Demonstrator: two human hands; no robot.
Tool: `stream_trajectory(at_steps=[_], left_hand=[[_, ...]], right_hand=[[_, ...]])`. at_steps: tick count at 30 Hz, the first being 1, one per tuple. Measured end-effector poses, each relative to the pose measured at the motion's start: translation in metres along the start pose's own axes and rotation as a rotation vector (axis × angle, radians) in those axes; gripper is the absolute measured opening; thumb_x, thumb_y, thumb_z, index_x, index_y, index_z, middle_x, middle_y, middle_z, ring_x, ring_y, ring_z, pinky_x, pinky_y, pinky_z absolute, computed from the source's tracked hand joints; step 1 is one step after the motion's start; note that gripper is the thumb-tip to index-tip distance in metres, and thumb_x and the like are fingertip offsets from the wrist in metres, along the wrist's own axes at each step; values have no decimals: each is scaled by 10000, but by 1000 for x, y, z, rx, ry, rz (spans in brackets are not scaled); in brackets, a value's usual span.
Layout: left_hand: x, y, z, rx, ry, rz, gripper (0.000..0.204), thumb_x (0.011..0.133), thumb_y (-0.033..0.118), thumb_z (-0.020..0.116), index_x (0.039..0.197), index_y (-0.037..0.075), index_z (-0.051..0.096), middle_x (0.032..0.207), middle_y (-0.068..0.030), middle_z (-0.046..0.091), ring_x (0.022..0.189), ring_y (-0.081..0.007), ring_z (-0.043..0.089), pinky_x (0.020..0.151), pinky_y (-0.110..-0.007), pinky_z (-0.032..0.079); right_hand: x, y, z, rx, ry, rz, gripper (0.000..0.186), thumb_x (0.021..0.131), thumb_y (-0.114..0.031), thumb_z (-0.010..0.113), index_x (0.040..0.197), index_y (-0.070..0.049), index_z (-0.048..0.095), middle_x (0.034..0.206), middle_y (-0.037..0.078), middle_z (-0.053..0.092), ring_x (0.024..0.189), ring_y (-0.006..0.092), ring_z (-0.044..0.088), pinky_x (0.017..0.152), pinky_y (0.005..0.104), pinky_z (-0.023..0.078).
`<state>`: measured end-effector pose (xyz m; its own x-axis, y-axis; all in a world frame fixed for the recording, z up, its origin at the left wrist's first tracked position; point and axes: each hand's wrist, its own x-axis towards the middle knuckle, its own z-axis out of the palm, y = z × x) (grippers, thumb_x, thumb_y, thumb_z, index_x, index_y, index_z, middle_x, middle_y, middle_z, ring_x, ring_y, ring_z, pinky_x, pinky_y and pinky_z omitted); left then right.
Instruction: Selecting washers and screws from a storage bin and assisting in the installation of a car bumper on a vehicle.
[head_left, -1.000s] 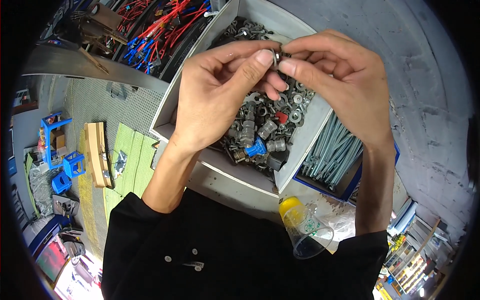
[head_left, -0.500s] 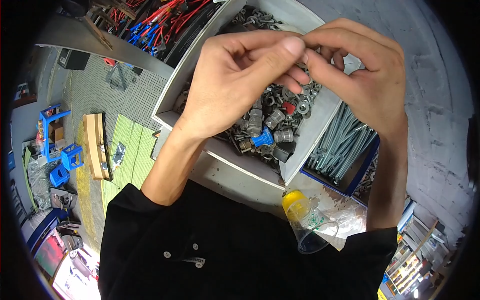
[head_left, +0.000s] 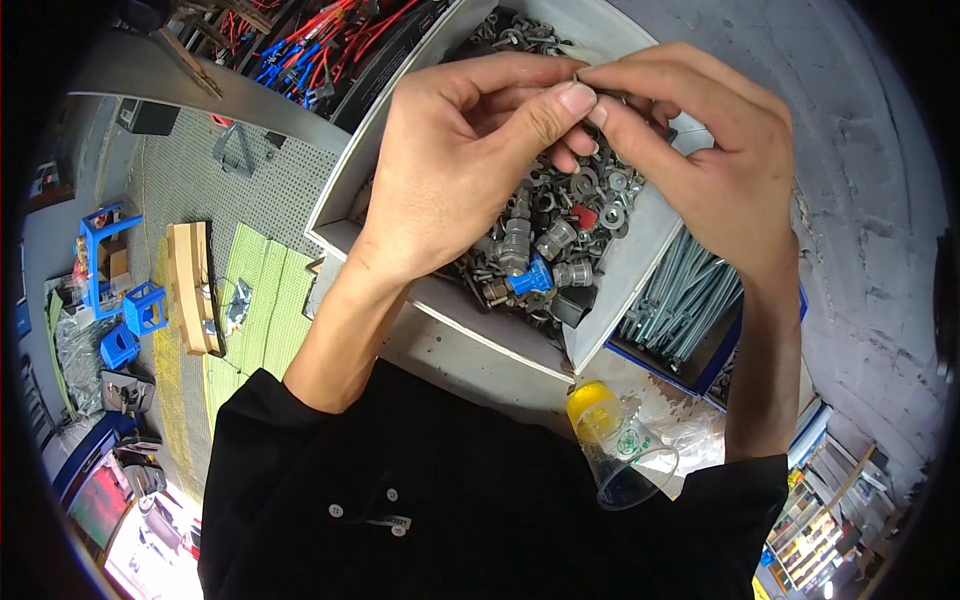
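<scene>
Above a white box (head_left: 470, 318) of loose metal hardware, my left hand (head_left: 450, 165) and my right hand (head_left: 700, 140) meet at their fingertips. Both are closed in a pinch around something small and dark; the fingers cover most of it, so its kind cannot be made out. Below them lie several washers and nuts (head_left: 612, 215), grey cylindrical metal fittings (head_left: 516, 246), a blue-bodied fitting (head_left: 533, 276) and a small red piece (head_left: 584, 216).
Right of the white box stands a blue-edged box of long metal rods (head_left: 685, 305). Nearer me, a clear plastic cup (head_left: 625, 455) with a yellow part lies tilted beside crumpled clear plastic (head_left: 695, 440). Red and blue cables (head_left: 320, 50) fill the far left; blue stools (head_left: 145, 308) stand on the floor.
Both hands have shifted slightly to the left, the right hand more than the left. Their fingertips remain together over the box.
</scene>
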<state>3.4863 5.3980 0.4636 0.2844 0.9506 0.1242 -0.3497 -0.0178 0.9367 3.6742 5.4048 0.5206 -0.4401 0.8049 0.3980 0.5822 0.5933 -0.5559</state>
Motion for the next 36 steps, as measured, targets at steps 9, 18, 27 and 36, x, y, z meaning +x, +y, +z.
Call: stream_trajectory(at_steps=[9,18,27,36], left_hand=[[-3,0,5,-12,-18,-18,269,990,63,645,1202,-103,640,961,-129,730,839,-115,684,738,-241,580],[-9,3,7,161,-83,-30,364,980,49,655,1309,-91,584,1060,-153,727,923,-144,684,824,-278,575],[-2,8,-4,39,-87,-5,290,974,78,678,1218,-77,656,1007,-115,729,851,-118,665,761,-260,560],[0,17,-15,94,-79,-122,272,1003,149,654,1149,-80,676,910,-78,709,783,-102,629,708,-250,529]], right_hand=[[-11,9,3,97,70,-42,254,799,42,756,1040,-36,759,932,62,704,736,101,627,627,238,496],[-22,6,3,-64,139,-48,216,782,-46,804,993,-43,757,905,71,706,700,190,677,626,303,547],[-18,-4,8,-34,124,-55,214,812,59,734,1010,20,663,904,75,672,696,139,589,630,269,486],[-12,-5,26,122,235,-8,254,851,85,695,1094,24,648,1019,111,667,842,138,634,754,265,523]])
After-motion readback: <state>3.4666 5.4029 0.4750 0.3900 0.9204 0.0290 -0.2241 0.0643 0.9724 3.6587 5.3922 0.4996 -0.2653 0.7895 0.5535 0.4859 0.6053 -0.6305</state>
